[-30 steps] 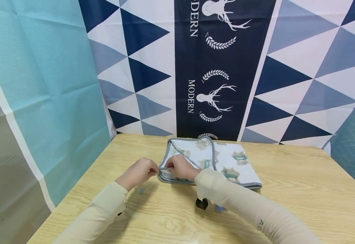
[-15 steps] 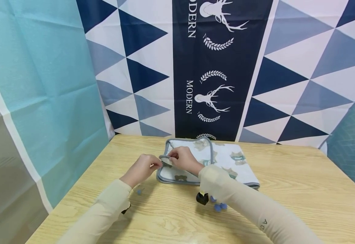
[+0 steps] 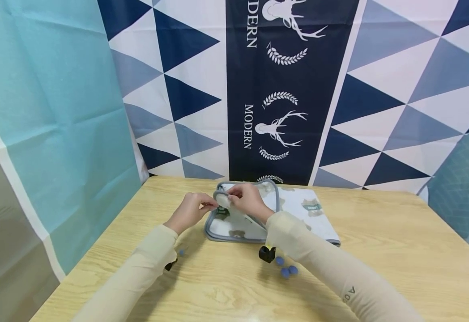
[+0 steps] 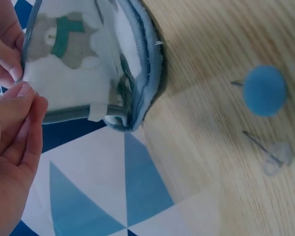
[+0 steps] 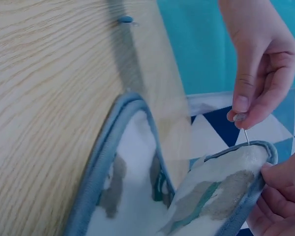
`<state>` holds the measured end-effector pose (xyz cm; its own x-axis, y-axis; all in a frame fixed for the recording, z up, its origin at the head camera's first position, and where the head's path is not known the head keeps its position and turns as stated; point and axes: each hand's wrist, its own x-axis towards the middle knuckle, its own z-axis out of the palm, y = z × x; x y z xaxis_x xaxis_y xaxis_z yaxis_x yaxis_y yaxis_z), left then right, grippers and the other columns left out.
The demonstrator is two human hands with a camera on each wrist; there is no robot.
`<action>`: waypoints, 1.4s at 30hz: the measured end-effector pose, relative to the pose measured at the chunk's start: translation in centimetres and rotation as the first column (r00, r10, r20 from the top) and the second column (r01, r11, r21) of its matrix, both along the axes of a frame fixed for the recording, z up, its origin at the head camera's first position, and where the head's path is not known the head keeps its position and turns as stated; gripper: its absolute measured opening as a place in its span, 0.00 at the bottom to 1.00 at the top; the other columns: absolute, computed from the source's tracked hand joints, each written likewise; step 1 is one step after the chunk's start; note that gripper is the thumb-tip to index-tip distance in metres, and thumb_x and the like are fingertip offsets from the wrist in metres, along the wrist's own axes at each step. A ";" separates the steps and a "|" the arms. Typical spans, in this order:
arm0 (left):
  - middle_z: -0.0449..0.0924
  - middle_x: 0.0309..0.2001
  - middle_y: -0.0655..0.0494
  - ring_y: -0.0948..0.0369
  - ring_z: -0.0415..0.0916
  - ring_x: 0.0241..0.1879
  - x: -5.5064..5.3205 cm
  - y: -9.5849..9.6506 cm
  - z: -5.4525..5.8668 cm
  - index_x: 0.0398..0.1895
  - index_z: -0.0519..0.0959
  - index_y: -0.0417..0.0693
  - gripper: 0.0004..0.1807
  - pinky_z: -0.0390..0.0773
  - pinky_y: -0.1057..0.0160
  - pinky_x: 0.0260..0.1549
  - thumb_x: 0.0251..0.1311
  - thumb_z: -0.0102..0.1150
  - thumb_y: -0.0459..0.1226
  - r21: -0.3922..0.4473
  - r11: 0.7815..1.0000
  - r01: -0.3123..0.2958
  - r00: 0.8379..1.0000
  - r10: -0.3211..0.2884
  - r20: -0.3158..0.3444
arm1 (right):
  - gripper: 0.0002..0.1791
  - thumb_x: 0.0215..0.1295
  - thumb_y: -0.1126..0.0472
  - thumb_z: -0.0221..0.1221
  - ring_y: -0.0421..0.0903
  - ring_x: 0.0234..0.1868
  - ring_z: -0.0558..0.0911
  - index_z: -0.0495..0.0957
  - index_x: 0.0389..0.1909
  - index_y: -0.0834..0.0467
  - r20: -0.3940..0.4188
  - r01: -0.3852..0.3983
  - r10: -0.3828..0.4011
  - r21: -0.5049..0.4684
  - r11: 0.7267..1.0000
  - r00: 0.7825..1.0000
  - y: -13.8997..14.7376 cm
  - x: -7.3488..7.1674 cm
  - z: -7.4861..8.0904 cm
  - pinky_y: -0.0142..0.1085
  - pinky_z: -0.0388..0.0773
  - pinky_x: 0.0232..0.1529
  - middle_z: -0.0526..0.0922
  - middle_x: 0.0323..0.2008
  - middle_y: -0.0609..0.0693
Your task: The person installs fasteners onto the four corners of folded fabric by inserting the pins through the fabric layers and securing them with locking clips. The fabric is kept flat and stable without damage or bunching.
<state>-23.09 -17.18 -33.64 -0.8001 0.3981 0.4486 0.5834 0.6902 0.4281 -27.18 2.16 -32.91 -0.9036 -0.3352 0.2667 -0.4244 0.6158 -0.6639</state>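
A folded white blanket (image 3: 317, 223) with grey piping and printed bears lies on the table. My right hand (image 3: 251, 201) pinches one corner of its top layer, lifted and turned back above the rest. Just left of that corner, my left hand (image 3: 191, 211) pinches a pin by its small head (image 5: 240, 117) between thumb and fingertip. In the right wrist view, the pin's needle points down with its tip right at the piped edge. A white tag (image 4: 97, 112) shows on the blanket's border in the left wrist view.
On the wooden table (image 3: 218, 286) lie a blue-headed pin (image 4: 264, 91) and a clear pin (image 4: 278, 156), below the left hand. Several blue round pin heads (image 3: 285, 273) lie by the right forearm. Behind hangs a patterned curtain (image 3: 194, 89), with teal cloth (image 3: 65, 112) at left.
My right hand has raised the blanket's corner and folded it back, up and away. The left hand has risen along with it, staying beside the corner.
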 end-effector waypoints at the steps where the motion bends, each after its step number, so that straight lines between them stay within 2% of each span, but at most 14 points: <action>1: 0.88 0.36 0.51 0.57 0.85 0.38 -0.1 0.1 0.0 0.34 0.87 0.44 0.05 0.84 0.62 0.39 0.56 0.63 0.29 0.011 1.000 -0.005 1.000 0.005 0.007 | 0.09 0.62 0.64 0.61 0.46 0.36 0.85 0.85 0.41 0.60 0.008 0.007 -0.007 -0.005 1.000 1.000 0.1 0.0 0.0 0.34 0.82 0.38 0.88 0.37 0.54; 8: 0.88 0.37 0.51 0.57 0.85 0.38 -0.6 0.5 -0.1 0.34 0.87 0.44 0.05 0.84 0.60 0.39 0.56 0.64 0.30 0.053 0.998 -0.023 0.999 0.022 0.026 | 0.08 0.62 0.63 0.62 0.45 0.36 0.84 0.86 0.41 0.57 0.054 0.069 -0.068 -0.012 0.998 0.996 0.3 -0.3 0.1 0.34 0.81 0.38 0.88 0.37 0.53; 16: 0.88 0.35 0.50 0.57 0.84 0.36 -1.0 1.0 -0.4 0.32 0.87 0.43 0.05 0.84 0.58 0.37 0.54 0.65 0.29 0.094 0.995 -0.028 1.000 0.029 -0.005 | 0.08 0.61 0.64 0.62 0.42 0.33 0.83 0.86 0.40 0.58 0.050 0.048 -0.046 -0.033 0.998 0.998 0.2 -0.1 0.1 0.30 0.79 0.35 0.88 0.35 0.53; 18: 0.88 0.35 0.50 0.57 0.84 0.36 -1.1 1.2 -0.5 0.33 0.87 0.43 0.04 0.84 0.58 0.38 0.54 0.65 0.30 0.115 0.992 -0.057 0.998 0.058 0.002 | 0.07 0.61 0.65 0.62 0.41 0.32 0.83 0.86 0.39 0.59 0.047 0.041 -0.040 -0.039 0.998 0.998 0.2 -0.1 0.1 0.30 0.79 0.34 0.88 0.34 0.53; 22: 0.87 0.36 0.50 0.57 0.82 0.37 -1.1 1.7 -0.5 0.35 0.85 0.43 0.07 0.83 0.56 0.41 0.53 0.68 0.34 0.169 0.973 -0.156 0.988 0.155 0.020 | 0.07 0.61 0.65 0.62 0.40 0.31 0.82 0.86 0.38 0.59 0.040 0.034 -0.032 -0.046 0.998 0.999 0.1 -0.2 0.0 0.29 0.78 0.33 0.89 0.33 0.53; 25: 0.85 0.40 0.48 0.55 0.81 0.42 -1.2 2.0 -0.6 0.43 0.82 0.41 0.16 0.82 0.54 0.45 0.51 0.70 0.36 0.191 0.957 -0.216 0.976 0.218 0.012 | 0.06 0.61 0.65 0.62 0.39 0.30 0.82 0.86 0.37 0.59 0.037 0.032 -0.030 -0.053 0.998 0.999 0.1 -0.3 -0.1 0.28 0.77 0.32 0.88 0.32 0.53; 27: 0.82 0.46 0.47 0.53 0.80 0.47 -1.2 2.1 -0.7 0.50 0.79 0.41 0.23 0.81 0.53 0.49 0.49 0.72 0.36 0.184 0.956 -0.230 0.972 0.234 -0.001 | 0.06 0.61 0.65 0.62 0.39 0.30 0.82 0.86 0.37 0.59 0.039 0.029 -0.027 -0.058 0.998 0.999 0.1 -0.3 -0.2 0.27 0.76 0.32 0.88 0.33 0.53; 30: 0.79 0.55 0.46 0.51 0.77 0.56 -1.3 2.0 -0.6 0.59 0.74 0.42 0.30 0.78 0.53 0.56 0.50 0.71 0.35 0.158 0.966 -0.205 0.978 0.208 -0.004 | 0.07 0.61 0.66 0.62 0.40 0.31 0.83 0.86 0.38 0.59 0.027 0.024 -0.022 -0.059 0.998 0.999 0.1 -0.2 -0.1 0.27 0.77 0.32 0.89 0.33 0.54; 33: 0.78 0.58 0.46 0.51 0.75 0.60 -1.5 2.0 -0.6 0.60 0.73 0.42 0.30 0.75 0.53 0.60 0.52 0.69 0.33 0.143 0.979 -0.147 0.989 0.147 0.013 | 0.07 0.61 0.65 0.62 0.43 0.33 0.84 0.86 0.38 0.59 0.024 0.026 -0.025 -0.058 0.998 0.999 0.2 0.0 0.0 0.29 0.79 0.33 0.89 0.34 0.54; 37: 0.80 0.55 0.47 0.51 0.77 0.57 -1.8 2.2 -0.7 0.56 0.77 0.42 0.24 0.76 0.53 0.59 0.53 0.67 0.33 0.126 0.988 -0.093 0.996 0.091 0.017 | 0.07 0.60 0.65 0.63 0.46 0.35 0.86 0.86 0.38 0.60 0.009 0.029 -0.028 -0.063 0.998 1.000 0.1 0.3 0.1 0.32 0.81 0.35 0.88 0.34 0.55; 42: 0.83 0.51 0.48 0.52 0.79 0.54 -1.9 2.6 -0.9 0.49 0.80 0.43 0.19 0.78 0.54 0.56 0.52 0.68 0.31 0.126 0.988 -0.086 0.996 0.086 0.008 | 0.06 0.60 0.65 0.63 0.46 0.33 0.85 0.86 0.37 0.60 -0.010 0.024 -0.025 -0.067 0.997 1.000 0.3 0.5 0.0 0.30 0.80 0.32 0.89 0.33 0.54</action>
<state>-24.96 -14.54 -34.51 -0.8303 0.2683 0.4885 0.5231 0.6779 0.5166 -26.73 2.43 -32.89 -0.9083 -0.2941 0.2976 -0.4171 0.5807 -0.6992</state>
